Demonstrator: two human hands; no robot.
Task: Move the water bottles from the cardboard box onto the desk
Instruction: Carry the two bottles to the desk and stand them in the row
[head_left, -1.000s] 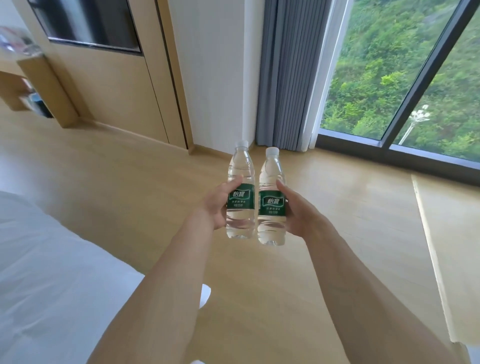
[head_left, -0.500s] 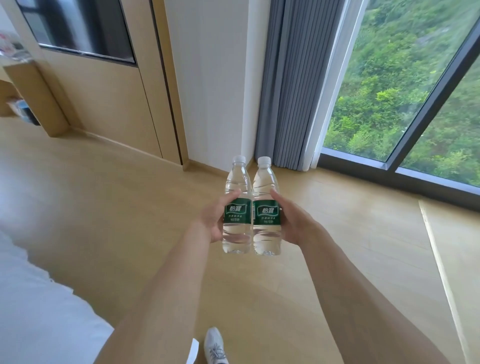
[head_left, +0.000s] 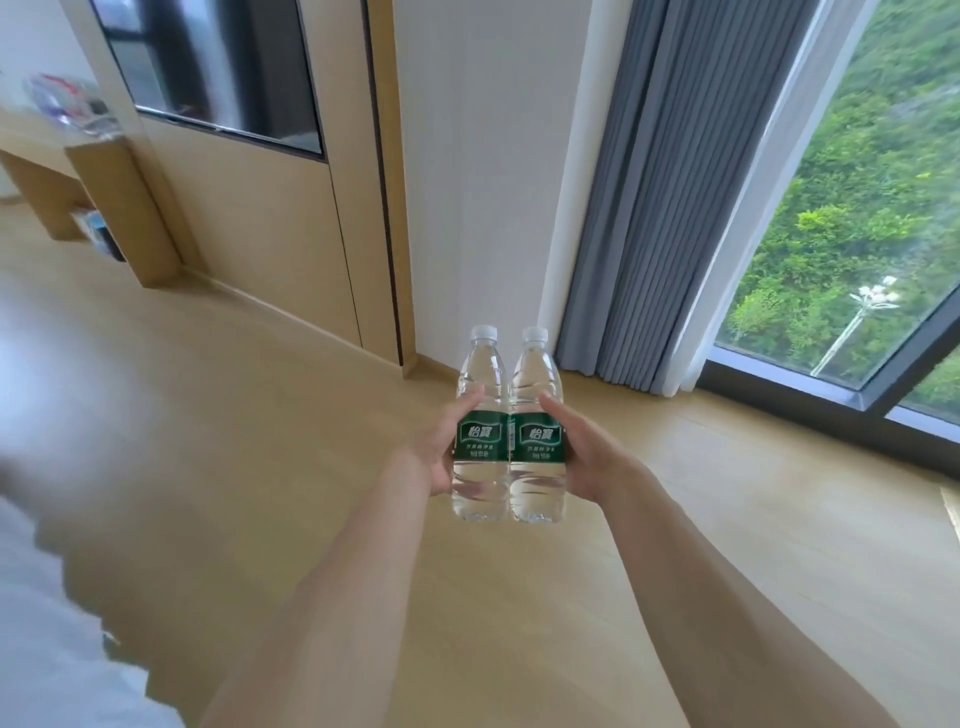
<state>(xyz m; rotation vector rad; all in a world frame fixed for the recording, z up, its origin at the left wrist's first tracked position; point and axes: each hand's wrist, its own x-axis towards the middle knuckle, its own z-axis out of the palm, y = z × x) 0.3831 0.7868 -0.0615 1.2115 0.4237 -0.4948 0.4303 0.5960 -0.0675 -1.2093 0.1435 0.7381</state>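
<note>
One view only, taken from a camera worn on the head. Looked forward and down along both bare forearms, over the light wooden floor (head_left: 218, 467) toward the white wall corner (head_left: 483, 182), the grey pleated curtain (head_left: 675, 208) and the large dark-framed window (head_left: 857, 260) at right. Close to the arms, far from the walls. Wide-angle, lines bent at edges.

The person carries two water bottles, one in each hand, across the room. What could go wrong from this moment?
1. The left hand and right hand each hold a bottle by the side only, nothing under the base; the left bottle or right bottle might slip and fall on the wooden floor.
2. The bottles are pressed side by side, so a bump could loosen both grips.
3. The picture is blurred at the left, which suggests fast movement; the wooden desk there could be struck.
</note>
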